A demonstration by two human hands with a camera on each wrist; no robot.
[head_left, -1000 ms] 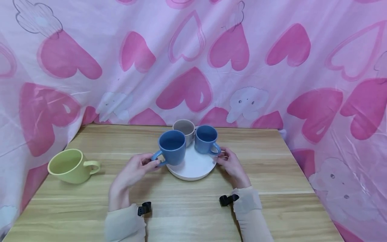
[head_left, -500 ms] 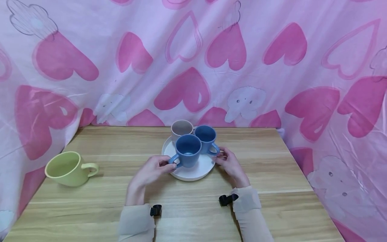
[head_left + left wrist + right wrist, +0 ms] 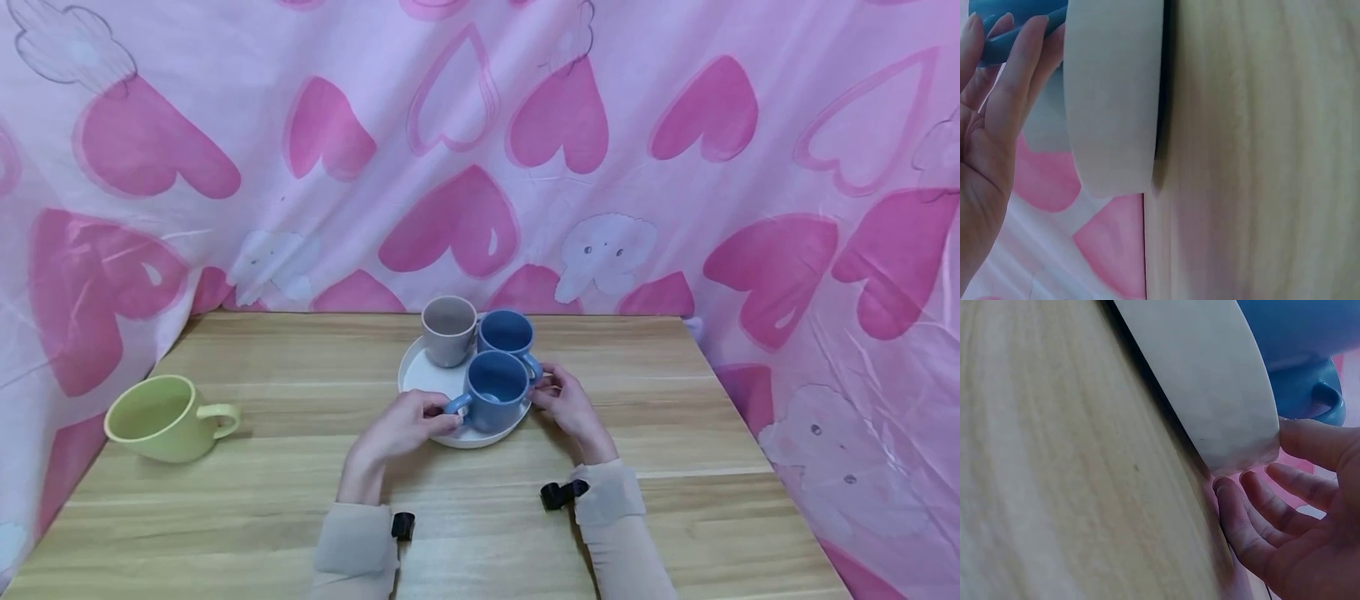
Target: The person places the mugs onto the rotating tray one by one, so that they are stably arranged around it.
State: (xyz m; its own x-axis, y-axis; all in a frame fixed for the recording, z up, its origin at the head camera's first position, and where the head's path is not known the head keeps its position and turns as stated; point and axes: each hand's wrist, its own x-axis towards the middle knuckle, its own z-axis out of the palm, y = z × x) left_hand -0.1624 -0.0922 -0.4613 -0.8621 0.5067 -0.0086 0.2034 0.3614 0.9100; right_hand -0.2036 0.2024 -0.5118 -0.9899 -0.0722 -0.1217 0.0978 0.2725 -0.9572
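My left hand (image 3: pixel 401 429) pinches the handle of a blue mug (image 3: pixel 495 400), which is upright over the front right part of a round white plate (image 3: pixel 420 379). Whether its base touches the plate is hard to tell. A second blue mug (image 3: pixel 506 329) stands close behind it, and a grey mug (image 3: pixel 448 340) stands at the back left of the plate. At the plate's right edge, my right hand (image 3: pixel 572 417) holds the rim; in the right wrist view the thumb is at the top of the wall (image 3: pixel 1210 394) and the fingers lie against its outside.
A larger yellow-green mug (image 3: pixel 161 425) stands on the wooden table (image 3: pixel 255 500) at the left, its handle facing right. A pink heart-patterned cloth (image 3: pixel 450 200) hangs behind the table and along both sides.
My left hand has carried the front blue mug rightward and a little nearer, from the plate's left side to its front right. The right hand has stayed at the rim.
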